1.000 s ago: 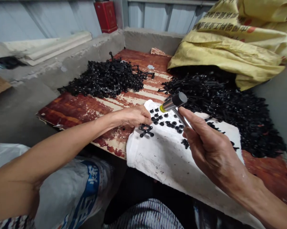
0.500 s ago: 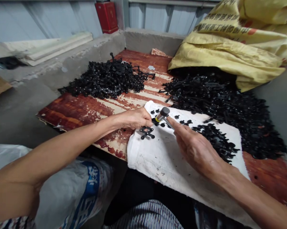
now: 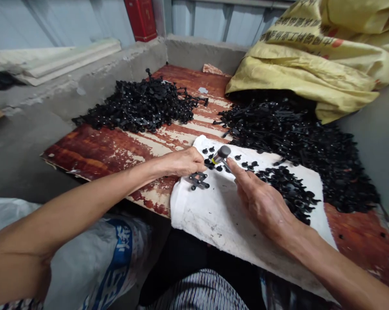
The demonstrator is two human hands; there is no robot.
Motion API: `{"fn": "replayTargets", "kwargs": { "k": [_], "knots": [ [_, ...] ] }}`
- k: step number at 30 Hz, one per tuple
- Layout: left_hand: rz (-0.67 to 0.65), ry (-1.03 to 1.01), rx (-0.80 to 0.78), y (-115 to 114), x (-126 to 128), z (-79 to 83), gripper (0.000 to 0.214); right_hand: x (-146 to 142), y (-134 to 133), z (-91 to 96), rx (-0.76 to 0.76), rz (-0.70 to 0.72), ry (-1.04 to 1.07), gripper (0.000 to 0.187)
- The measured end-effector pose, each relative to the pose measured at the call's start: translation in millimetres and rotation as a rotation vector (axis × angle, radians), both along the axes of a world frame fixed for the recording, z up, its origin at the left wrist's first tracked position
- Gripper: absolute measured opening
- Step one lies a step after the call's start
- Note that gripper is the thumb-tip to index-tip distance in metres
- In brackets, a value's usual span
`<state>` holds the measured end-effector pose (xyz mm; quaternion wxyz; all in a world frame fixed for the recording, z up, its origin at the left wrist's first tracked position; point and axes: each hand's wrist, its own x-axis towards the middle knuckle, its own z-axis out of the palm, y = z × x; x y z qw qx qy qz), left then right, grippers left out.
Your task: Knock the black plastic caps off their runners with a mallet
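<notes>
My right hand (image 3: 260,193) is closed round the thin metal handle of a small mallet (image 3: 223,152), its index finger stretched along the handle. The mallet's dark grey head, with a yellow band, hangs low over the white cloth (image 3: 207,215). Left of it, my left hand (image 3: 188,162) is closed, its fingertips pinching a black linkage of crossed flat bars (image 3: 199,181) with round joints. The part of the linkage under the fingers is hidden. Several small black round pieces with stems (image 3: 238,157) stand on the cloth near the mallet head.
More black round pieces (image 3: 289,191) are heaped on the cloth's right side. A pile of black linkages (image 3: 145,105) lies on the worn red board (image 3: 100,148) at left. Black parts (image 3: 297,129) spill from a yellow sack (image 3: 297,77) at right. Concrete ledges (image 3: 207,49) border the board.
The view has shifted slightly, so the scene sits a little further left. Both hands keep their holds, and the mallet head stays close beside my left fingertips, tilted slightly differently.
</notes>
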<state>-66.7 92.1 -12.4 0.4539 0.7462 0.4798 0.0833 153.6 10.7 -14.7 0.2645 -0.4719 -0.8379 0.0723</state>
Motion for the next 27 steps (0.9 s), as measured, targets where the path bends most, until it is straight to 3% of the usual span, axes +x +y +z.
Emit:
{"fn": "replayTargets", "kwargs": {
  "k": [4, 8, 12, 16, 20, 27],
  "knots": [
    [0.068, -0.058, -0.053, -6.2, -3.2, -1.7, 0.027, 3.7, 5.7, 6.1, -0.023, 0.018, -0.089, 0.054],
    [0.237, -0.239, -0.216, -19.8, -17.5, 4.3, 0.022, 9.6, 6.4, 1.4, -0.031, 0.018, -0.12, 0.056],
    [0.395, -0.356, -0.437, -30.0, -29.8, 14.5, 0.02, 13.3, -4.1, -7.5, -0.087, 0.043, -0.09, 0.057],
    [0.442, -0.515, -0.551, -34.0, -32.1, 19.1, 0.021, 14.9, -18.8, -5.5, -0.146, 0.043, -0.052, 0.052],
    [0.513, -0.574, -0.556, -36.5, -26.0, 18.7, 0.021, 18.6, -31.3, 0.6, -0.226, -0.107, 0.168, 0.049],
    [0.688, -0.636, -0.508, -40.3, 4.7, 17.4, 0.017, 20.9, -51.4, -6.4, -0.62, -0.263, 0.61, 0.053]
  ]
}}
